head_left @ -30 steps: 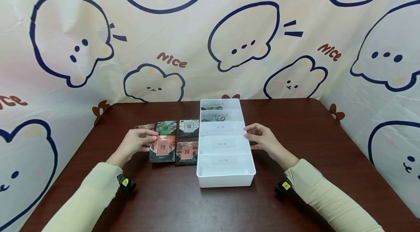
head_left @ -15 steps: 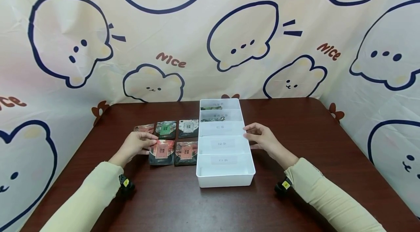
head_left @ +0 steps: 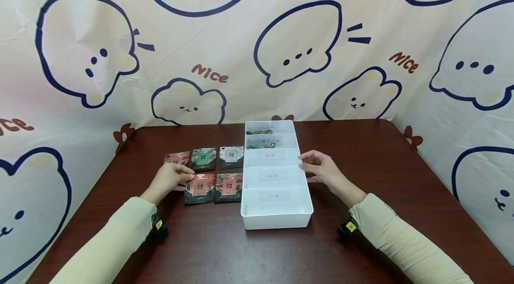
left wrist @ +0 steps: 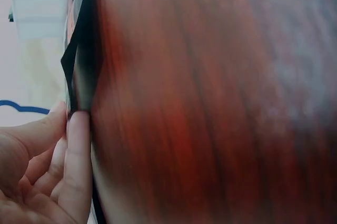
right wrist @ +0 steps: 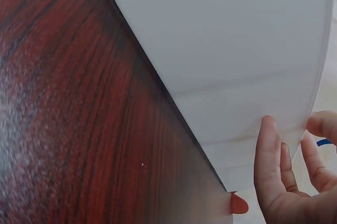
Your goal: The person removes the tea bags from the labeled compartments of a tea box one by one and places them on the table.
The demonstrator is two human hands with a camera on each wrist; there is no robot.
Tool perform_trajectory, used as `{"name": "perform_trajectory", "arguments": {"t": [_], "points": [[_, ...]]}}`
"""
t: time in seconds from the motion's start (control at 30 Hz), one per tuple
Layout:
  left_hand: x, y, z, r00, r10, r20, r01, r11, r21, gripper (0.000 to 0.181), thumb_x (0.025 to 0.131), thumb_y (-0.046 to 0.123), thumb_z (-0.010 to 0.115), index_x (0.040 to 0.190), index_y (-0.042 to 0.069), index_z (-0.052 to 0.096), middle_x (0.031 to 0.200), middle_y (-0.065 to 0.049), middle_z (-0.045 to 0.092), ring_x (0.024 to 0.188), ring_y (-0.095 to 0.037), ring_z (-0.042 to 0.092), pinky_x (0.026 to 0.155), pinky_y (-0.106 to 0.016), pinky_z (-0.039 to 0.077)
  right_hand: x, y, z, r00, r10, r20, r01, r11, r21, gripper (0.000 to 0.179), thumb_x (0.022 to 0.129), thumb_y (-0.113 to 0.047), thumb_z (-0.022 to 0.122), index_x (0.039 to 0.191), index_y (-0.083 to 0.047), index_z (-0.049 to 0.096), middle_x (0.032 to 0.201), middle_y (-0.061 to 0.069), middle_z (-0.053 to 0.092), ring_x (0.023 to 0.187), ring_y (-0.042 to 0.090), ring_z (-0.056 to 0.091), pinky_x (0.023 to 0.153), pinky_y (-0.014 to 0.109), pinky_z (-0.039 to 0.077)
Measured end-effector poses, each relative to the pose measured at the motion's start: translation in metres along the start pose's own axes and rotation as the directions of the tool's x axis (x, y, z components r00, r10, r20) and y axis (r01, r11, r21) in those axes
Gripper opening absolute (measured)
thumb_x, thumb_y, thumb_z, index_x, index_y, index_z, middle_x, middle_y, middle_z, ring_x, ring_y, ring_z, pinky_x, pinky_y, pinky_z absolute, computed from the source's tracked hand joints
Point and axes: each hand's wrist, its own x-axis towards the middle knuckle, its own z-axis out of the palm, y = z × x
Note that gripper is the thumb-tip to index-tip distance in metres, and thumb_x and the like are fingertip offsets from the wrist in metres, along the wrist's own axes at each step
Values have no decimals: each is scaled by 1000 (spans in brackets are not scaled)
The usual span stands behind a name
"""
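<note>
White box [head_left: 277, 222], long axis front-to-back, pinched red packet [head_left: 200, 191]

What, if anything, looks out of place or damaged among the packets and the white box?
Nothing stands out. The white box is upright, and the packets beside it form two neat rows. No spill or tear shows, though the left hand covers part of the back-left packet.

The tabletop [head_left: 257, 259] was dark reddish-brown with wood grain, its far corners rounded. A pale, lightly creased backdrop [head_left: 237, 47] stood behind it and along both sides, printed with navy-outlined cartoon heads [head_left: 188, 98], several tilted. Reddish-brown "Nice" lettering [head_left: 209, 73] recurred there; brown petal-like shapes [head_left: 415, 141] showed near the tabletop's far edge.
</note>
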Motion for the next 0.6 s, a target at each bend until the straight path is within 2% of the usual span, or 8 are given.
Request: {"name": "perform_trajectory", "arguments": {"t": [0.07, 0.13, 0.27, 0.5, 0.6], "points": [[1, 0, 1, 1000, 9, -1, -9, 1000, 16, 21, 94, 12, 63, 108, -2, 70, 119, -23, 62, 77, -16, 67, 68, -35, 60, 0, 0, 0, 1000, 1, 0, -1, 1000, 0, 33, 91, -12, 68, 121, -3, 58, 105, 10, 56, 85, 16, 64, 72, 36, 60], [2, -1, 2, 1000, 4, -12, -4, 1000, 22, 19, 93, 12, 64, 106, -1, 71, 129, -23, 58, 77, -16, 66, 68, -34, 60, 0, 0, 0, 1000, 1, 1, -1, 1000, 2, 33, 91, -12, 68, 121, -3, 58, 105, 10, 56, 85, 16, 64, 72, 36, 60], [2, -1, 3, 1000, 17, -17, -17, 999, 44, 19, 93, 11, 65, 105, -2, 71, 148, -25, 39, 77, -16, 65, 68, -33, 60, 0, 0, -1, 1000, -1, 1, 1, 1000, 2, 34, 90, -13, 68, 121, -3, 58, 105, 10, 56, 85, 16, 64, 73, 37, 60], [4, -2, 4, 999, 14, -33, -12, 999, 52, 17, 93, 10, 65, 104, -1, 71, 141, -24, 48, 81, -15, 66, 68, -33, 60, 0, 1, -1, 1000, -9, 6, 9, 1000, 3, 34, 90, -13, 68, 121, -2, 57, 105, 11, 56, 85, 16, 64, 74, 38, 60], [3, -2, 4, 999, 19, -30, -18, 999, 48, 18, 93, 10, 64, 105, -1, 70, 143, -25, 45, 82, -14, 66, 68, -33, 60, 0, 1, 0, 1000, -9, 6, 9, 1000, 6, 34, 90, -12, 68, 121, -2, 57, 105, 11, 56, 85, 16, 64, 73, 38, 60]]}}
